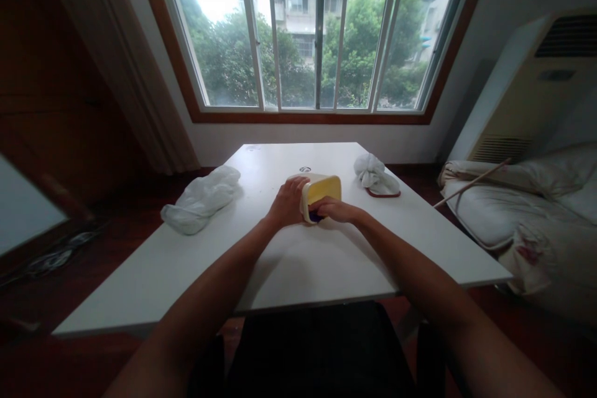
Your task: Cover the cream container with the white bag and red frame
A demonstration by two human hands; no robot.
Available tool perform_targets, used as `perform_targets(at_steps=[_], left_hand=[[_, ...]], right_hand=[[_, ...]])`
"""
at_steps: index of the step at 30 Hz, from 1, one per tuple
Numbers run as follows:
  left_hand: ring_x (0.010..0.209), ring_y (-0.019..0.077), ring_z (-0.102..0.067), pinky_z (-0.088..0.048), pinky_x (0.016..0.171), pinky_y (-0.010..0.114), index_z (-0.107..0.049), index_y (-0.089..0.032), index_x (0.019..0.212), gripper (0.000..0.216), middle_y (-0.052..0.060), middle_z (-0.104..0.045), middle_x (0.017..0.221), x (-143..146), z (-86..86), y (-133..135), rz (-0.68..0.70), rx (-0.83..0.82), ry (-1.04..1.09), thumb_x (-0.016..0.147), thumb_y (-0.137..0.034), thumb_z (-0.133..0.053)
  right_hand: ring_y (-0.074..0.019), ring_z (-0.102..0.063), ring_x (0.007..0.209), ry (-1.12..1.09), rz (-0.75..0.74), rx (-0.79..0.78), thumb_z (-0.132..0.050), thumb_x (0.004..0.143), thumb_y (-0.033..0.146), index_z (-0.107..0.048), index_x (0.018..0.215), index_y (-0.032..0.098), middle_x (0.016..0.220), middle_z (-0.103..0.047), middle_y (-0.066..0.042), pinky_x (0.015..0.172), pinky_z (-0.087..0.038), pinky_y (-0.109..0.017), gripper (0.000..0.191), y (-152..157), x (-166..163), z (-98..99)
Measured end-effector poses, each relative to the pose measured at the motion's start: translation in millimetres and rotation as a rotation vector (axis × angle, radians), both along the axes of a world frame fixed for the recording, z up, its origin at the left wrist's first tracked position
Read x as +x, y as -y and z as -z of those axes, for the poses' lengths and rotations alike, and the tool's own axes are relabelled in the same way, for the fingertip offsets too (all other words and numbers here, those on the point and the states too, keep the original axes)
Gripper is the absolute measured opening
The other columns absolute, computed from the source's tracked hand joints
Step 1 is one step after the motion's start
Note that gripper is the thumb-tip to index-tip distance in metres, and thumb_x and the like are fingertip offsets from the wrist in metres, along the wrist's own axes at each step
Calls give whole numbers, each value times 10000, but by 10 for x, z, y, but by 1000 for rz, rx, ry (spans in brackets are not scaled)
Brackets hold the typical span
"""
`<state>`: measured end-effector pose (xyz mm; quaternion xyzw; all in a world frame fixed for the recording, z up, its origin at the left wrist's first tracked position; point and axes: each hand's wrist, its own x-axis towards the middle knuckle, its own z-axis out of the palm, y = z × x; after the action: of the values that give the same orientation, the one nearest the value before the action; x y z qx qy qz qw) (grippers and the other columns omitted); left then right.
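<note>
The person's left hand (289, 200) is curled around the pale cream end of a yellow container (325, 189), with its fingers wrapped over the top edge. The right hand (334, 209) is closed on the container's near lower side, its fingers bent around it. A small dark blue piece (316, 218) shows just beneath them, but what it is cannot be told. The container lies tipped on its side between the two hands, near the middle of a white table (298, 261). Its long axis runs roughly left to right: the cream end faces left into the left palm, and the yellow body points right and slightly away. A crumpled white plastic bag (203, 199) lies at the table's left edge. A bunched white cloth (374, 174) rests on a reddish-brown object toward the far right. A large window (317, 31) looks onto trees beyond the table, and a black chair (321, 348) sits at the near edge.
</note>
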<state>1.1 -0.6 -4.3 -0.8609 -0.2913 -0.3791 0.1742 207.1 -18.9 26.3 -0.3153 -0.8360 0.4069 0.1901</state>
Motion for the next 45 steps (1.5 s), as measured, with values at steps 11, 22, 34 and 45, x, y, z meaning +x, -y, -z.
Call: perform_targets(at_steps=[11, 22, 34, 45], left_hand=[[1327, 379, -427, -387, 1087, 551, -303, -148, 1451, 869, 200, -480, 1392, 41, -22, -10, 12, 9, -49, 733, -450, -688], [1327, 381, -422, -388, 1089, 530, -274, -142, 1466, 997, 207, -466, 1415, 81, -84, 0, -19, -14, -12, 667, -521, -734], [1287, 372, -458, -413, 1058, 514, -252, -152, 1468, 1005, 197, -471, 1404, 87, -109, -7, -62, -46, 0, 660, -486, -748], [1278, 374, -457, -413, 1048, 523, -288, -140, 1461, 985, 208, -484, 1383, 92, -135, 10, -44, -9, -27, 677, -558, -715]], right_hand=[[-238, -683, 986, 600, 54, 411, -485, 876, 191, -747, 1115, 146, 1129, -736, -126, 871, -473, -280, 357, 105, -3, -133], [-303, -697, 1021, 786, 345, 577, -482, 928, 355, -724, 1121, 97, 1144, -719, -192, 864, -525, -352, 402, 75, -75, 54], [-306, -413, 1385, 612, 460, 908, -426, 952, 243, -528, 1374, -34, 1434, -521, -241, 1214, -219, -429, 515, 49, 30, -39], [-251, -683, 956, 732, 142, 447, -406, 940, 218, -752, 1043, 99, 1121, -727, -167, 850, -494, -310, 380, 114, 72, -212]])
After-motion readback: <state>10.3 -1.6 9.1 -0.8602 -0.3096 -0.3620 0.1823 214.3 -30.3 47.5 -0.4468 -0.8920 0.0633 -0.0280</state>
